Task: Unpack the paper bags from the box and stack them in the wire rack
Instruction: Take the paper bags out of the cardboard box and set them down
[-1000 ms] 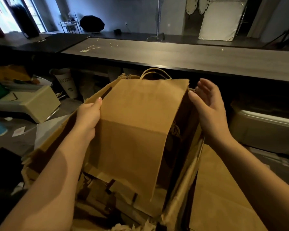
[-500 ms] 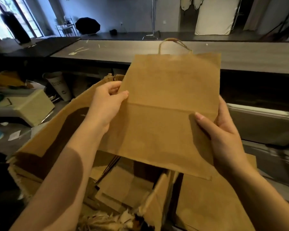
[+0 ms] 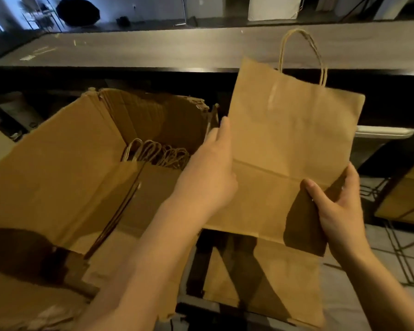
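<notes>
Brown kraft paper, plain on the face that shows, makes up the paper bag [image 3: 289, 144] held up to the right of the box [image 3: 58, 168]. It carries no readable print. The bag is folded flat, and its long axis runs from near to far with the far end leaning a little to the right. Its twisted handle [image 3: 301, 56] points up and away over the long grey tabletop [image 3: 177, 48], and its folded bottom end points toward the person. A crease crosses the bag from side to side at about the middle. The left hand [image 3: 210, 170] grips the bag's left edge, with the fingers hidden behind the paper. The right hand [image 3: 337, 206] pinches the near right corner, thumb on the front and fingers curled round the back. The cardboard box stands open at the left, its flaps spread. A row of packed bags [image 3: 158, 154] stands on edge inside it, their looped handles at the far end. A second bag [image 3: 273, 278] lies flat beneath the held one. Just beside it, at the near right, are the dark wires of the wire rack [image 3: 402, 256]. A pale cup [image 3: 12, 108] at the far left is too dim for any print to be read.
</notes>
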Motion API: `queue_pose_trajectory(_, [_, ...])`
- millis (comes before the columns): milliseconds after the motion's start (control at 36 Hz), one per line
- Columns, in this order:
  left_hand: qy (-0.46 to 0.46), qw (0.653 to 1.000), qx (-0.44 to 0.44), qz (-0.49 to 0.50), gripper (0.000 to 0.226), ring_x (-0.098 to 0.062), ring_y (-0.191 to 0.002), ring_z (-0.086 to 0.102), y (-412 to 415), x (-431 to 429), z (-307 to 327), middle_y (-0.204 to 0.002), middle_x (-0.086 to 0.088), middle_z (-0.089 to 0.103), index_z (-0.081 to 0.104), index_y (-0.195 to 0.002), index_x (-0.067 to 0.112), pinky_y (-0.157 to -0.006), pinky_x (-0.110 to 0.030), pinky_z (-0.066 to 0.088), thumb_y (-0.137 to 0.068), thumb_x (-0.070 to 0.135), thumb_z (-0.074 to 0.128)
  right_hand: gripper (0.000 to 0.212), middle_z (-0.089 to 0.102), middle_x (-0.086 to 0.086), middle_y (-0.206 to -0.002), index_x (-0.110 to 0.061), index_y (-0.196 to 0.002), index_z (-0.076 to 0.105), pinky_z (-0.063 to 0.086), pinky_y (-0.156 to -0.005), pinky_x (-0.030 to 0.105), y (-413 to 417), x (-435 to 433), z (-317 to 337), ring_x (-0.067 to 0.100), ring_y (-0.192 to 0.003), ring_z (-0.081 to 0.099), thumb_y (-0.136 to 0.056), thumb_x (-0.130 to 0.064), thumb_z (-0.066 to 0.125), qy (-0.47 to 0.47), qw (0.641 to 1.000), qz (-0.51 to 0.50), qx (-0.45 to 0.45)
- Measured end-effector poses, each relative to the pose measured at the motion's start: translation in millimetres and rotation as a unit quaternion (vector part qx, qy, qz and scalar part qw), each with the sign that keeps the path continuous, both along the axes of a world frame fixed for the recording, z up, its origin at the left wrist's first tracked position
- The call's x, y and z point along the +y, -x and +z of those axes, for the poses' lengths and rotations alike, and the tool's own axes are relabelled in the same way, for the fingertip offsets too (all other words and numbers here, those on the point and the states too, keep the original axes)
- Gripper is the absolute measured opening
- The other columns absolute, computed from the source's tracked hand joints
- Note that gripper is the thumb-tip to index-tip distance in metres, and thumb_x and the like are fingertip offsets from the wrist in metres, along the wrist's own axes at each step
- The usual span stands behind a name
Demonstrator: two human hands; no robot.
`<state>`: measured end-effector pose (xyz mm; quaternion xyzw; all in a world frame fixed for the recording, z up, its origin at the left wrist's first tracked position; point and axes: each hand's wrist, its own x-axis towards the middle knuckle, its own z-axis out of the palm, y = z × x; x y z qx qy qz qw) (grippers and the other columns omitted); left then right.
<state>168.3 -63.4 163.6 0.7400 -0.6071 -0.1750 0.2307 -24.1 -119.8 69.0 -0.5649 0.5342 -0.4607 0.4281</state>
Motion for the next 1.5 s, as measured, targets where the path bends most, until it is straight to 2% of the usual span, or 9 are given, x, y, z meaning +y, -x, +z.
queue_pose_trajectory(139, [-0.073,0.997,0.015,-0.004,0.095,-0.019,-0.133,0.035,26.9,-5.7,-38.4,-0.158,0.008,0.008,-0.014,-0.149,0.028,-0.096,-0.028,0.04,-0.091,0.003,0.056,0.076,0.041,-0.001,-0.142,-0.031,-0.145,0.021,0.039,-0.105,0.05,25.1,6.7,-30.7,0.018,-0.128,0.043,-0.084,-0.027,0.067,-0.043,0.996,-0.05,0.056])
queue_pose_trajectory(306, [-0.155,0.987,0.039,0.013,0.093,-0.018,-0.132,0.037,36.2,2.0,-89.7,-0.158,0.003,0.007,-0.01,-0.151,0.025,-0.089,-0.022,0.038,-0.09,0.003,0.058,0.076,0.043,0.005,-0.142,-0.023,-0.146,0.024,0.037,-0.105,0.042,34.5,24.3,-69.4,0.024,-0.129,0.042,-0.083,-0.02,0.069,-0.094,0.989,-0.062,0.096])
queue_pose_trajectory(500, [-0.252,0.96,0.09,0.078,0.092,-0.022,-0.143,0.018,34.1,14.3,-135.7,-0.159,0.0,-0.004,-0.014,-0.149,0.022,-0.107,-0.03,0.031,-0.092,0.008,0.057,0.064,0.05,-0.007,-0.12,-0.021,-0.137,0.037,0.041,-0.095,0.035,30.7,45.3,-109.1,0.018,-0.115,0.049,-0.082,-0.02,0.07,-0.078,0.985,-0.016,0.151])
queue_pose_trajectory(667, [-0.268,0.952,0.095,0.115,0.093,-0.024,-0.146,0.006,30.5,19.7,-155.3,-0.159,-0.001,-0.007,-0.014,-0.149,0.021,-0.113,-0.037,0.024,-0.092,0.026,0.059,0.074,0.045,0.011,-0.133,-0.01,-0.142,0.033,0.026,-0.098,0.029,27.9,48.3,-120.0,0.025,-0.123,0.036,-0.081,-0.021,0.073,-0.06,0.972,0.012,0.229])
queue_pose_trajectory(806, [-0.28,0.944,0.129,0.121,0.095,-0.025,-0.146,0.008,32.4,21.9,-165.7,-0.159,0.0,-0.009,-0.02,-0.147,0.023,-0.114,-0.041,0.027,-0.092,0.034,0.057,0.072,0.033,0.0,-0.144,-0.015,-0.145,0.026,0.022,-0.108,0.027,27.8,47.2,-118.5,0.013,-0.133,0.029,-0.085,-0.009,0.066,-0.043,0.977,0.063,0.198])
queue_pose_trajectory(917, [-0.288,0.934,0.172,0.125,0.097,-0.023,-0.146,0.01,31.2,20.4,-170.8,-0.159,-0.001,-0.006,-0.022,-0.146,0.023,-0.116,-0.038,0.022,-0.092,0.038,0.056,0.078,0.025,0.001,-0.153,-0.016,-0.149,0.018,0.023,-0.116,0.041,31.7,44.0,-122.4,0.016,-0.141,0.023,-0.086,-0.017,0.065,-0.064,0.972,0.088,0.208])
queue_pose_trajectory(1083, [-0.258,0.937,0.203,0.121,0.094,-0.022,-0.145,0.012,29.5,11.5,-162.7,-0.16,-0.001,0.003,-0.016,-0.149,0.022,-0.117,-0.043,0.02,-0.092,0.035,0.058,0.076,0.007,0.002,-0.159,-0.022,-0.15,0.014,0.014,-0.115,0.035,38.3,37.4,-115.6,0.02,-0.146,0.009,-0.09,-0.028,0.06,-0.073,0.956,0.103,0.266])
queue_pose_trajectory(1306, [-0.224,0.955,0.19,0.039,0.088,-0.025,-0.144,0.016,33.8,-3.4,-111.7,-0.159,-0.003,0.007,-0.009,-0.15,0.021,-0.115,-0.04,0.022,-0.093,0.039,0.055,0.065,0.016,-0.001,-0.157,-0.023,-0.147,0.025,0.03,-0.109,0.036,14.8,7.8,-76.4,0.022,-0.141,0.025,-0.091,-0.029,0.058,0.002,0.952,0.1,0.29])
queue_pose_trajectory(1500, [-0.151,0.975,0.139,-0.089,0.077,-0.014,-0.145,0.013,22.5,-3.7,-22.3,-0.159,0.004,0.006,-0.001,-0.152,0.022,-0.114,-0.03,0.019,-0.095,0.042,0.048,0.059,0.03,0.002,-0.15,-0.02,-0.144,0.032,0.04,-0.106,0.039,-27.3,-18.8,-22.0,0.02,-0.132,0.039,-0.091,-0.03,0.055,0.112,0.94,0.189,0.26])
